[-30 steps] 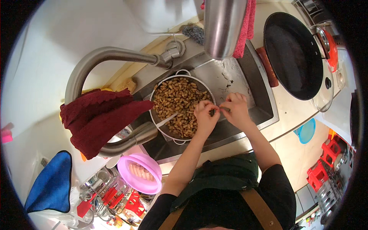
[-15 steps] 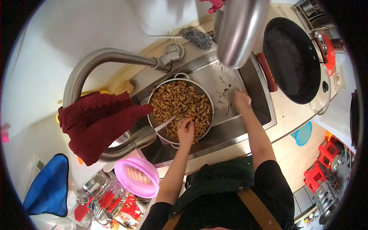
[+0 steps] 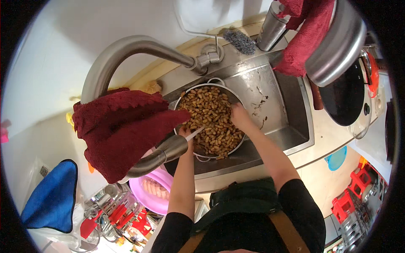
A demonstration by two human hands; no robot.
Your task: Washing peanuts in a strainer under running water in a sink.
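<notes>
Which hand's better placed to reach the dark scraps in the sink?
Likely the right hand: it's at the right side of the pot, nearer the scraps; the left hand is opposite.

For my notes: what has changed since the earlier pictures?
The right hand moved left from over the sink floor to the right side of the pot; the left hand, from the peanuts to the pot's left. Grips are unclear. The pot stays in the sink, the red cloth on the faucet.
</notes>
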